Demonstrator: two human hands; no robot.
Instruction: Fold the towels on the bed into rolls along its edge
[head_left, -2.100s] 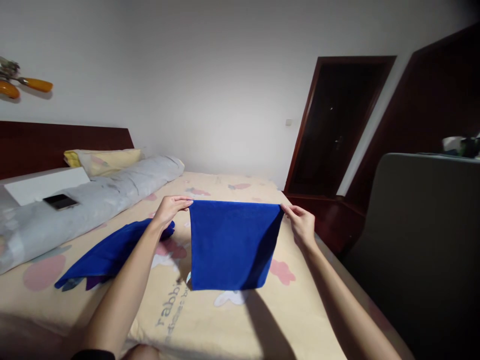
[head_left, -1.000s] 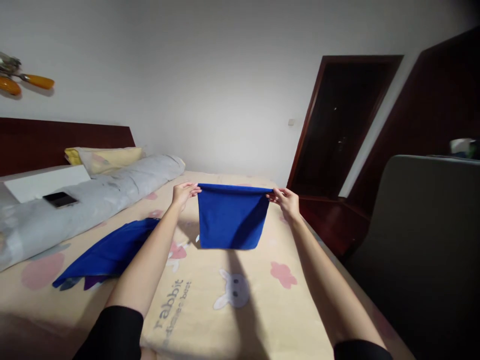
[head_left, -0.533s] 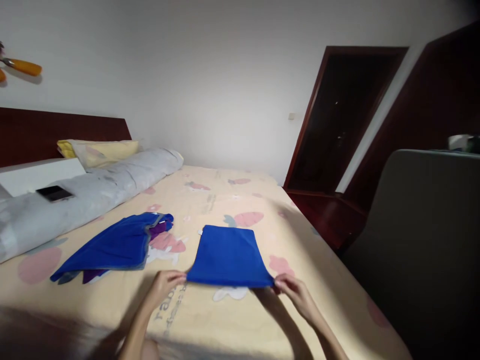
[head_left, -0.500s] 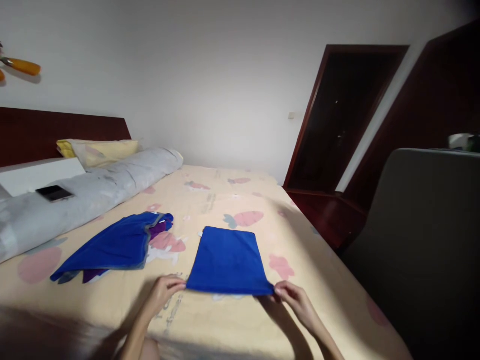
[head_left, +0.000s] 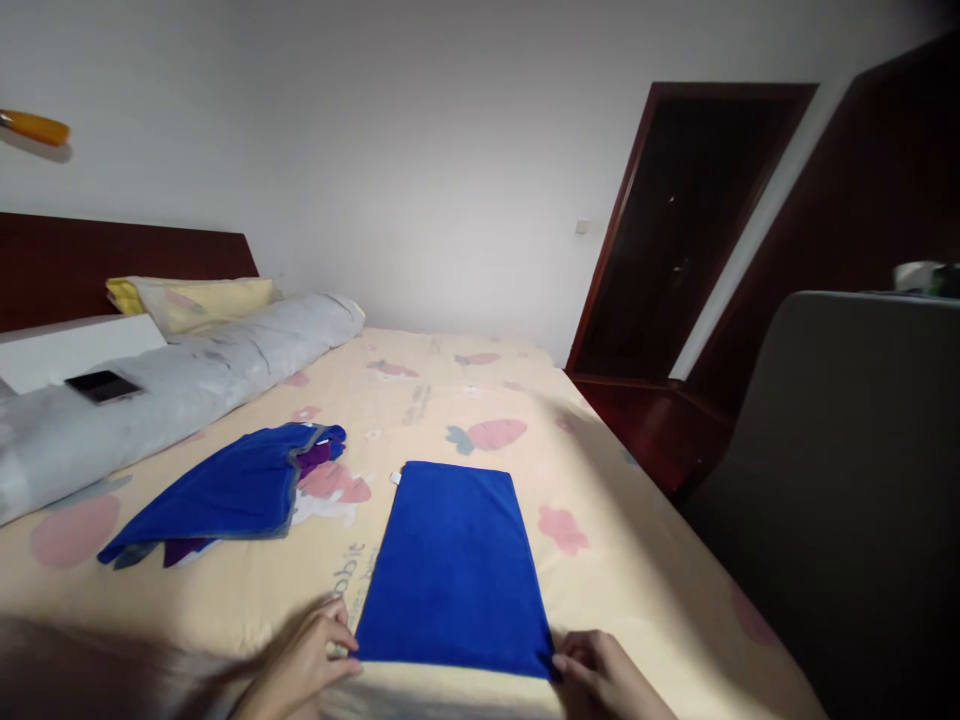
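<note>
At nine o'clock: a flat, black-screened phone, resting on a long, pale-grey fabric bolster. At eight o'clock: a crumpled heap of blue and purple cloth, well apart from both hands. At seven o'clock: left hand, pinching between thumb and fingertips the near-left corner of a smooth, royal-blue, four-sided piece of thin fabric. At six o'clock: the same blue fabric, spread flat on a cream bedspread with pink printed motifs; small white label at its far-left corner, toward eleven o'clock. Judged light, soft and limp — not fragile, unlikely to slip, apt to sag or wrinkle if lifted by one point. Best taken by two neighbouring corners at once, with the edge between kept lightly taut. At five o'clock: right hand, pinching the near-right corner. At four o'clock: a dark-grey, round-cornered upright panel.
</note>
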